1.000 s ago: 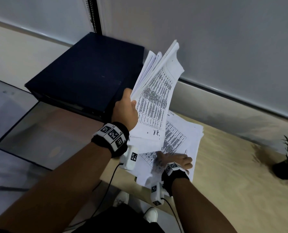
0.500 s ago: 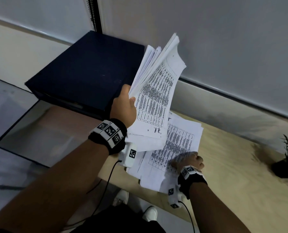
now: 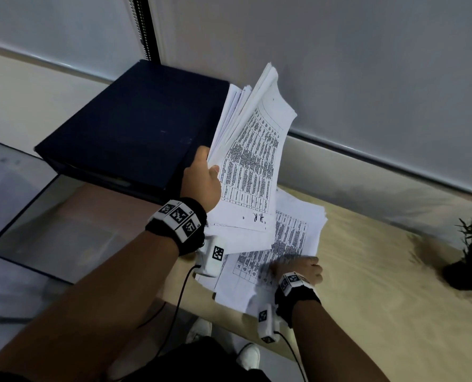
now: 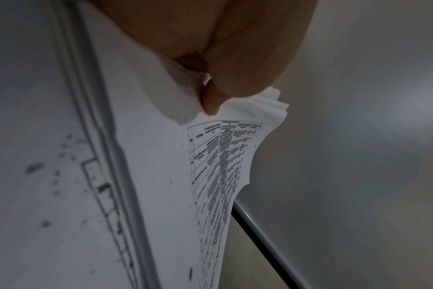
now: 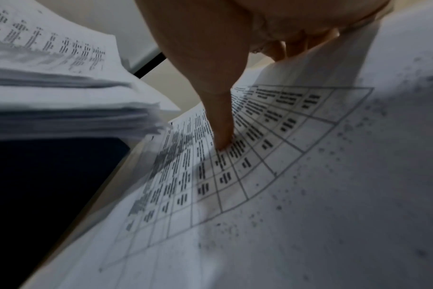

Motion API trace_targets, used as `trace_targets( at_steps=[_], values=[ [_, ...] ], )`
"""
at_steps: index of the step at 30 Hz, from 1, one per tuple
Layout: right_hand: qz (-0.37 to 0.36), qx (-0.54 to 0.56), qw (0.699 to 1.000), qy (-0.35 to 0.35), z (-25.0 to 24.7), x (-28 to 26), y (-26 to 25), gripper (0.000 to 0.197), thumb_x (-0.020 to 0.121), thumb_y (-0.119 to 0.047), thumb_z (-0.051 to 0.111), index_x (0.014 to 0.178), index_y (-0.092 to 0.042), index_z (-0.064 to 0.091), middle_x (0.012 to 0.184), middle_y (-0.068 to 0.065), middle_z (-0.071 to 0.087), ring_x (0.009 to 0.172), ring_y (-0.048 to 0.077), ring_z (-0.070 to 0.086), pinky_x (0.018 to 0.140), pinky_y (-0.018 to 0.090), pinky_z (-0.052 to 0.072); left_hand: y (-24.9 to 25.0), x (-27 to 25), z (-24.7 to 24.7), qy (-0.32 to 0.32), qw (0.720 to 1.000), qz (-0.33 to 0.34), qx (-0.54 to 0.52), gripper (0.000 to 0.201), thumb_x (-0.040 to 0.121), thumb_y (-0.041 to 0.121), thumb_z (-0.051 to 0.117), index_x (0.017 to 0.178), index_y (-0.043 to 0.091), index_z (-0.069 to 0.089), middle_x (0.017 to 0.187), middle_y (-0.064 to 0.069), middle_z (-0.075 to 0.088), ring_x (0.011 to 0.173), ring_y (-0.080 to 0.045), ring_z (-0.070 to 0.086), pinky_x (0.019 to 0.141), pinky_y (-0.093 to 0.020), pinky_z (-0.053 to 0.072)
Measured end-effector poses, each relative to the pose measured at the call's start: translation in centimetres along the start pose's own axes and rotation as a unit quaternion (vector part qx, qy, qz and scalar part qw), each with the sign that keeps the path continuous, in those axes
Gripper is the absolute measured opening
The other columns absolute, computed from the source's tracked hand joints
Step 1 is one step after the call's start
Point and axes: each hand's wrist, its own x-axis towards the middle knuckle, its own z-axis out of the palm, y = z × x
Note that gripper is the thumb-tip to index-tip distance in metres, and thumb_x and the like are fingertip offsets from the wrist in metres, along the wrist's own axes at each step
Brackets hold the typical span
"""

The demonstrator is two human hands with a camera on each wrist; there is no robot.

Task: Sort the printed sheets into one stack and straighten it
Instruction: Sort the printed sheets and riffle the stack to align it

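Observation:
My left hand (image 3: pixel 201 183) grips a thick, uneven stack of printed sheets (image 3: pixel 251 161) at its lower left edge and holds it tilted up above the table. In the left wrist view the thumb (image 4: pixel 210 101) presses on the stack's fanned corner (image 4: pixel 272 105). Loose printed sheets (image 3: pixel 292 235) lie spread on the wooden table (image 3: pixel 381 285) below it. My right hand (image 3: pixel 301 267) rests at their right edge. There the thumb (image 5: pixel 223 127) presses on the top sheet (image 5: pixel 260 176) while the fingers (image 5: pixel 297 47) curl under its raised edge. The held stack (image 5: pixel 62 109) hangs just left of this hand.
A dark blue box (image 3: pixel 133 128) stands left of the table against the wall. A small potted plant (image 3: pixel 471 252) sits at the table's far right. A glass-topped panel (image 3: pixel 50 230) lies low on the left. White shoes (image 3: pixel 251 357) show below the table's near edge.
My right hand has slid from the lower left part of the loose sheets to their right edge and taken the top sheet. The left hand has lifted its stack slightly.

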Motion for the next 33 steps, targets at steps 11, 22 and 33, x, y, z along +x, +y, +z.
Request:
trace_targets(
  at_steps=[11, 22, 33],
  values=[
    [-0.022, 0.161, 0.987, -0.013, -1.9, 1.1, 1.5, 0.028, 0.085, -0.020, 0.068, 0.098, -0.002, 0.050, 0.103, 0.022, 0.066, 0.081, 0.033, 0.061, 0.068, 0.033, 0.049, -0.9, 0.2, -0.1, 0.004, 1.000, 0.014, -0.016, 0.028, 0.098, 0.007, 0.051, 0.126, 0.009, 0.047, 0.100, -0.011, 0.067, 0.086, -0.028, 0.062, 0.074, -0.034, 0.047],
    [-0.082, 0.169, 0.982, 0.035, -8.8, 3.7, 5.6, 0.025, 0.078, -0.017, 0.071, 0.096, -0.005, 0.059, 0.086, 0.016, 0.066, 0.074, 0.033, 0.064, 0.067, 0.034, 0.052, -5.0, -1.9, 4.1, -0.108, 0.990, -0.095, -0.004, 0.042, 0.100, 0.007, 0.047, 0.141, 0.005, 0.039, 0.143, -0.017, 0.049, 0.133, -0.034, 0.046, 0.099, -0.031, 0.035],
    [-0.255, 0.193, 0.920, 0.225, -20.8, -1.8, 2.5, 0.022, 0.082, -0.014, 0.068, 0.098, 0.001, 0.064, 0.084, 0.025, 0.067, 0.079, 0.040, 0.066, 0.063, 0.030, 0.040, -9.9, -3.4, 8.2, -0.176, 0.964, -0.182, 0.081, 0.042, 0.098, 0.013, 0.051, 0.138, 0.002, 0.041, 0.144, -0.015, 0.045, 0.131, -0.032, 0.046, 0.109, -0.038, 0.037]
  ],
)
